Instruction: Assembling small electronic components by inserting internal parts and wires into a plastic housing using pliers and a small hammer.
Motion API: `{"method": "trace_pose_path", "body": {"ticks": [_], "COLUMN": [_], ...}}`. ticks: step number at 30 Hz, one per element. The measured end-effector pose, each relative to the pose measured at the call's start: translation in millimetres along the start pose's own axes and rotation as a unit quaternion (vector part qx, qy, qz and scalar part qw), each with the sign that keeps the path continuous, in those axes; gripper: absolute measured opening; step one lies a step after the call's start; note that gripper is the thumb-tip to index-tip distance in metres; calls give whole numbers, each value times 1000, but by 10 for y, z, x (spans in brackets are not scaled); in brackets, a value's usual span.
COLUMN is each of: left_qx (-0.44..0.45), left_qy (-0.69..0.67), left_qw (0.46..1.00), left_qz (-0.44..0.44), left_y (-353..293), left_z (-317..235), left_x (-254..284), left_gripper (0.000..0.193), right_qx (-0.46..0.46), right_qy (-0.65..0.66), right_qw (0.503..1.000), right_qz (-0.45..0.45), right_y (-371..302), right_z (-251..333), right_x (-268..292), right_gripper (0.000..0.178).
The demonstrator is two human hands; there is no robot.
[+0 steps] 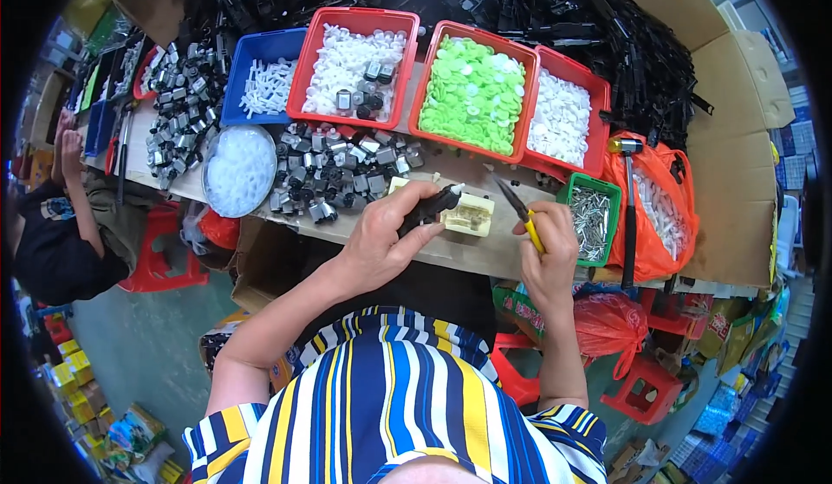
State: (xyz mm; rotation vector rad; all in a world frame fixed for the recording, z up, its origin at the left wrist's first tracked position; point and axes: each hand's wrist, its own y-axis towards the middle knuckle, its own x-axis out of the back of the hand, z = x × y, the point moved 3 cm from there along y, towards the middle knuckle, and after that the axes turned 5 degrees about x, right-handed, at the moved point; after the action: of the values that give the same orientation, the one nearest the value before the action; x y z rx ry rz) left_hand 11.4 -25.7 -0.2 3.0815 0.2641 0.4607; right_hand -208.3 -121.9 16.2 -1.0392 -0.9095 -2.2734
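My left hand [380,238] is closed around a black plastic part [428,210] with a small white tip at its upper end. In my right hand [552,263] is a slim tool [523,212] with a dark pointed end and a yellow handle; whether it is tweezers or a blade I cannot tell. Its point faces up and left, apart from the black part. Behind and between my hands, a cream-coloured block [471,216] with a worn hollow lies on the table. A green tray [594,191] of small metal pins stands beside my right hand.
Grey motor-like parts [340,168] lie heaped at left, near a bowl of translucent pieces [238,172]. Behind stand a blue bin [232,94] and red bins [419,94] of small plastic parts. A hammer [629,215] rests against an orange bag [680,168]. Another person [65,241] sits at far left.
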Motion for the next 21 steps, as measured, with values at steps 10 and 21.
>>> {"method": "trace_pose_path", "body": {"ticks": [10,21], "left_qx": [-41,71], "left_qy": [3,-120], "left_qw": [998,983], "left_qz": [45,118], "left_y": [7,-75], "left_z": [-41,20], "left_x": [-147,-148], "left_gripper": [37,33], "right_qx": [23,67], "right_qy": [82,65], "right_qw": [995,992], "right_qz": [57,91], "right_y": [-29,-104], "right_z": [175,263], "right_x": [-40,-109], "right_gripper": [18,22]}}
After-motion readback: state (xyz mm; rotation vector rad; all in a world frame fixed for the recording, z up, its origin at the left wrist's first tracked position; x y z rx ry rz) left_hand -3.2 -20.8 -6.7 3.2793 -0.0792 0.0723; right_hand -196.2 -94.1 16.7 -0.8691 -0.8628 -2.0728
